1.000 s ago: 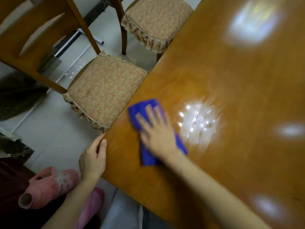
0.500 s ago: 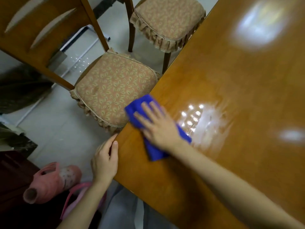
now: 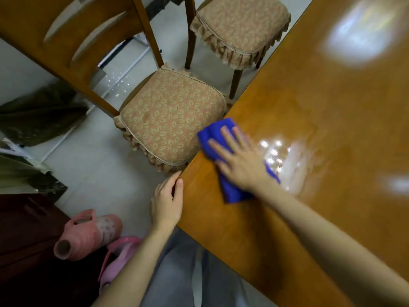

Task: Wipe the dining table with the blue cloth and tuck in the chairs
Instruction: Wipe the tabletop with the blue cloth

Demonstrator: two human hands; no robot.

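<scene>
A blue cloth point(image 3: 218, 131) lies folded on the glossy wooden dining table point(image 3: 332, 107), close to its left edge. My right hand point(image 3: 240, 159) presses flat on the cloth with straight, spread fingers. My left hand point(image 3: 168, 200) rests on the table's left edge near the corner, thumb on top. A wooden chair with a patterned cushion point(image 3: 170, 120) stands just left of the table, pulled out. A second cushioned chair point(image 3: 241, 29) stands further back along the same edge.
Pink slippers point(image 3: 88, 233) lie on the grey tiled floor at the lower left. Dark bags point(image 3: 39, 116) sit at the far left beside a dark cabinet point(image 3: 22, 229). Bright light reflections shine on the tabletop beside the cloth.
My right hand has slid the cloth toward the table's left edge, next to the near chair. My left hand has kept its place on the table edge.
</scene>
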